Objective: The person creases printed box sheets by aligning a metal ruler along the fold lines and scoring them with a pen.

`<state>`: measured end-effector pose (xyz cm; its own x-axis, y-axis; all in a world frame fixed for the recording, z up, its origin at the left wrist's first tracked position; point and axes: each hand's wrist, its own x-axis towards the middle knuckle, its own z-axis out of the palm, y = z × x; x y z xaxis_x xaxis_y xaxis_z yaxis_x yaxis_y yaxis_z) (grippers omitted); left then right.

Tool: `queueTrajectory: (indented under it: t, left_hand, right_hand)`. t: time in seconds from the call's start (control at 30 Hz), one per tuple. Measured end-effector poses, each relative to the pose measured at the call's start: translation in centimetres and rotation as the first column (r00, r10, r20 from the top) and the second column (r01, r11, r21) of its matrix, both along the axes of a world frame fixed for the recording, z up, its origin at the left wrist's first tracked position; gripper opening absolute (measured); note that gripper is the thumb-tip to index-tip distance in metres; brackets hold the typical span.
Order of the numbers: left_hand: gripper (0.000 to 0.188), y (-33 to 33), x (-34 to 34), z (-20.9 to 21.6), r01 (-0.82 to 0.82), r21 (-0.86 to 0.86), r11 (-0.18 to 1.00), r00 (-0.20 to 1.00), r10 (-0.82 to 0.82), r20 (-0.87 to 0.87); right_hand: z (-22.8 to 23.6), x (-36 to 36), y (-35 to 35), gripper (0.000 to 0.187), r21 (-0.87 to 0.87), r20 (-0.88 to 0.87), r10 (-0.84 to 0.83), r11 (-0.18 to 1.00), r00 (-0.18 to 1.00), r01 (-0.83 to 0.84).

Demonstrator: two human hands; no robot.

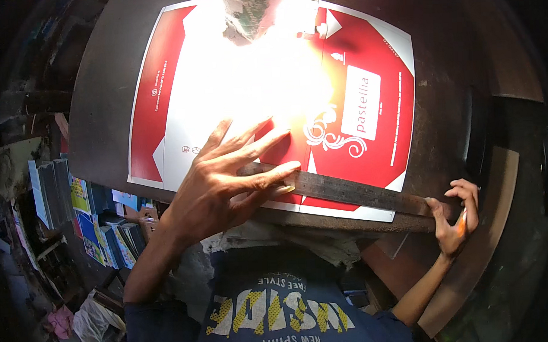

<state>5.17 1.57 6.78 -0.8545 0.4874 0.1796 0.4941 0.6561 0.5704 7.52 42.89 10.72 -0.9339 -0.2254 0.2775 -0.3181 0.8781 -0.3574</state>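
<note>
the left hand (226, 172) is open, its fingers spread flat over the red and white sheet (399, 130) and the ruler (353, 193). the ruler lies slanted across the sheet's near edge, on the table (103, 116). the right hand (454, 225) touches the ruler's right end, fingers curled; i cannot tell if it grips.

Beyond the left grip (217, 182), a glaring white lamp (296, 16) is shining. Left of that grip, blue-edged stacks of rectangular booklets (112, 244) are standing; farther down-left, a crumpled whitish bundle (95, 319) is lying beside a crumpled pink bundle (61, 321). Right of the right grip (457, 225), a long, flat brown board (497, 214) is extending.
</note>
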Motion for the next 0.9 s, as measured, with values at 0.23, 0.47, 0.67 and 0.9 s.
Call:
queueTrajectory:
  t: [0.23, 0.47, 0.67, 0.9]
  left_hand:
    - [0.029, 0.6, 0.1, 0.6, 0.019, -0.008, 1.000, 0.998, -0.018, 0.057]
    - [0.034, 1.0, -2.5, 0.6, 0.024, 0.005, 1.000, 0.999, -0.024, -0.048]
    - [0.034, 0.6, 1.3, 1.6, 0.004, -0.045, 0.999, 0.997, -0.001, 0.074]
    - [0.036, 0.8, 1.1, 1.9, -0.005, -0.076, 0.997, 0.998, 0.009, 0.061]
  right_hand:
    - [0.2, 0.8, -2.7, 0.046, 0.041, -0.015, 0.146, 0.988, 0.989, -0.146]
    - [0.0, -1.0, -2.9, 0.031, 0.105, -0.129, 0.121, 0.989, 0.984, -0.108]
    - [0.8, 0.8, -2.6, 0.035, 0.076, -0.043, 0.189, 0.980, 0.981, -0.185]
    - [0.5, 1.2, -2.8, 0.032, 0.143, -0.090, 0.165, 0.978, 0.982, -0.151]
